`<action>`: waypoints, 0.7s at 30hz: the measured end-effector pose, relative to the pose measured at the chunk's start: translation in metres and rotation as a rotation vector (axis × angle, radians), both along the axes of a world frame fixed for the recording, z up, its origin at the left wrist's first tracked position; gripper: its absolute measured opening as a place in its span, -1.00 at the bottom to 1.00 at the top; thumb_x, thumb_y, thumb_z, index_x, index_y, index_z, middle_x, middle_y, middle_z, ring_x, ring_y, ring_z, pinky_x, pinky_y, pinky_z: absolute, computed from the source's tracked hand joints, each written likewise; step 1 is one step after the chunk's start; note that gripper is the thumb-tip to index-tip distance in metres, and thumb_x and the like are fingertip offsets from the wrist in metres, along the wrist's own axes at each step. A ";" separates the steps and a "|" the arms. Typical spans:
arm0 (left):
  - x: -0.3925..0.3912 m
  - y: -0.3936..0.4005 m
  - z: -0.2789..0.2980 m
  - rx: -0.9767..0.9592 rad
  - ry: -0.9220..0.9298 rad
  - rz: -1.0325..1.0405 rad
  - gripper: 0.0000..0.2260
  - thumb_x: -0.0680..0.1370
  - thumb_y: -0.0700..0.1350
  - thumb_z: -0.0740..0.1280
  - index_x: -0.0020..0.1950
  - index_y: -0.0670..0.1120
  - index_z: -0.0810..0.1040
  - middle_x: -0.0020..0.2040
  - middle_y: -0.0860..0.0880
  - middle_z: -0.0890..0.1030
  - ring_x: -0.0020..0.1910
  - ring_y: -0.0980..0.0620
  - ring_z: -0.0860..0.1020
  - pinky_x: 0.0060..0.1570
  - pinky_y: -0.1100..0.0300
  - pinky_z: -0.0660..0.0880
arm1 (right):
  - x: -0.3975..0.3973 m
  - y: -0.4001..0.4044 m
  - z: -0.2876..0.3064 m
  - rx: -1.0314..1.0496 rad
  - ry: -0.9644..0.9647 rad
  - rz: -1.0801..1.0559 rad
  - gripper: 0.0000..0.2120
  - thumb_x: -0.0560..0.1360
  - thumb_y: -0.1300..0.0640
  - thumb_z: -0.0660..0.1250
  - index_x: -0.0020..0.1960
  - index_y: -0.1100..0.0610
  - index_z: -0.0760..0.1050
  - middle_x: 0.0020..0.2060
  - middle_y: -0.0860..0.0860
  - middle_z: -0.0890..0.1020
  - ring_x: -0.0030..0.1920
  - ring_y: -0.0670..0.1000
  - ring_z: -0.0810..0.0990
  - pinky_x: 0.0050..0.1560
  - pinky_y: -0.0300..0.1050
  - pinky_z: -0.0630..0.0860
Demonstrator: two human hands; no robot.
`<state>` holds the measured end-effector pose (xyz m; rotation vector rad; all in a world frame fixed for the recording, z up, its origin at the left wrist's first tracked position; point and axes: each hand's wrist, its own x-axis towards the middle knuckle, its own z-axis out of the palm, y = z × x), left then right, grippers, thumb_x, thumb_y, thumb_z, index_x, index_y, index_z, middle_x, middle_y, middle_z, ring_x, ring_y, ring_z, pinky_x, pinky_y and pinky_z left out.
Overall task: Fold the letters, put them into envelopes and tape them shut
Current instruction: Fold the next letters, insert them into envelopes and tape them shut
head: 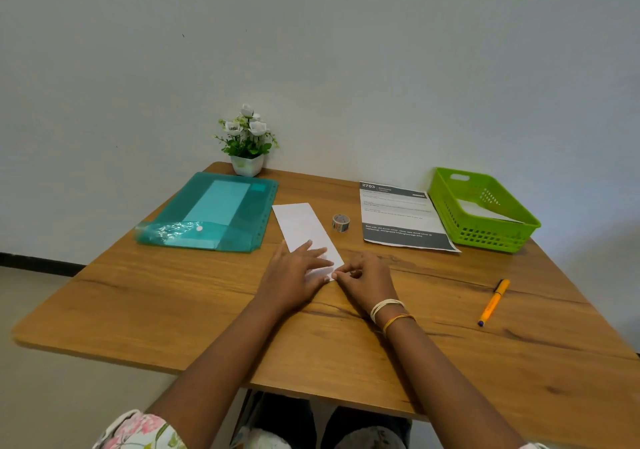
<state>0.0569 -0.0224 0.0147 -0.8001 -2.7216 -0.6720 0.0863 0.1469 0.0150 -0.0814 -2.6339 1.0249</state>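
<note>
A folded white letter (304, 232) is lying lengthwise near the middle of the wooden surface (173, 310), its far end pointing toward the wall and its near end sitting under the person's hands. The left hand (294, 270) is resting flat on the near part of the letter with fingers straight and spread, pressing the paper down. The right hand (363, 277) is lying just beside it, fingers curled, with thumb and fingertips pinching the near right corner of the letter. White and orange bangles (389, 312) are sitting on the right wrist. To the left of the letter, a teal translucent plastic folder (214, 211) is lying with its flap open toward the person, and a pale rectangular sheet, possibly an envelope, is showing through it. A small roll of tape (341, 222) is standing just right of the letter, apart from it. Further right, a printed sheet (401, 216) with dark bands at top and bottom is lying flat, and beside it a green plastic basket (485, 237) is holding white paper. An orange pen (493, 302) is lying on the right side of the surface, well apart from the hands. A potted plant with white flowers (247, 140) is standing at the far edge against the wall
</note>
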 end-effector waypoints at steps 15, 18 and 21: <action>0.009 -0.013 -0.004 0.050 -0.205 -0.064 -0.70 0.60 0.02 0.26 0.34 0.15 0.50 0.38 0.12 0.47 0.40 0.13 0.38 0.40 0.03 0.33 | 0.035 0.007 -0.003 0.340 0.051 0.074 -0.70 0.55 0.03 0.22 0.24 -0.01 0.56 0.23 -0.11 0.59 0.24 -0.11 0.53 0.25 -0.20 0.45; 0.010 -0.012 -0.004 0.084 -0.195 -0.062 -0.71 0.59 -0.01 0.29 0.31 0.12 0.53 0.36 0.11 0.50 0.37 0.14 0.41 0.37 0.07 0.36 | 0.034 -0.001 0.001 0.352 0.021 0.049 -0.70 0.54 0.05 0.23 0.22 0.03 0.58 0.20 -0.05 0.60 0.20 -0.03 0.54 0.19 -0.15 0.48; 0.010 -0.011 -0.005 0.100 -0.164 -0.046 -0.72 0.59 -0.03 0.31 0.30 0.08 0.55 0.33 0.11 0.53 0.36 0.16 0.42 0.35 0.12 0.38 | 0.026 -0.007 0.005 0.328 -0.012 -0.043 -0.73 0.52 0.09 0.26 0.16 0.07 0.61 0.11 0.03 0.61 0.13 0.03 0.52 0.09 -0.14 0.48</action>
